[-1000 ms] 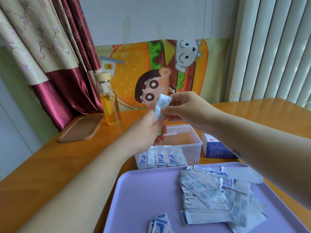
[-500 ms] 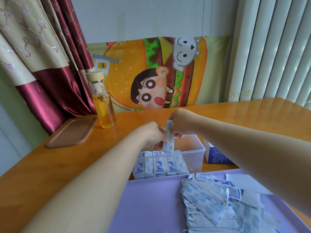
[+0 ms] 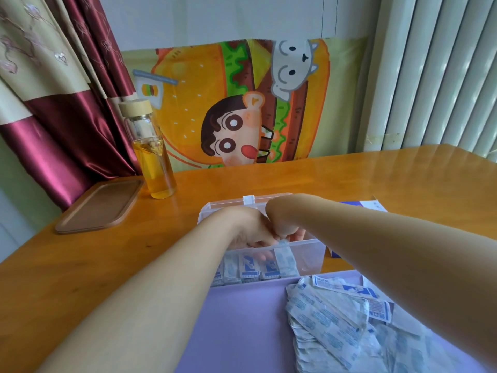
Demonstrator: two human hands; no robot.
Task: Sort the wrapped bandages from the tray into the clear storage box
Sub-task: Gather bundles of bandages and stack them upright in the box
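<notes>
Both hands, the left hand (image 3: 242, 232) and right hand (image 3: 282, 227), are pinched together on one wrapped bandage (image 3: 285, 258), held upright inside the clear storage box (image 3: 313, 254), directly beneath the fingers beside the standing row.

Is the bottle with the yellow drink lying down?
No, the bottle stands upright on the table, its lid on top.

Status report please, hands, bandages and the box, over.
Both hands in the box: left hand and right hand pinching one bandage beside the standing row. Pile waits on tray. Nothing blocking.
</notes>
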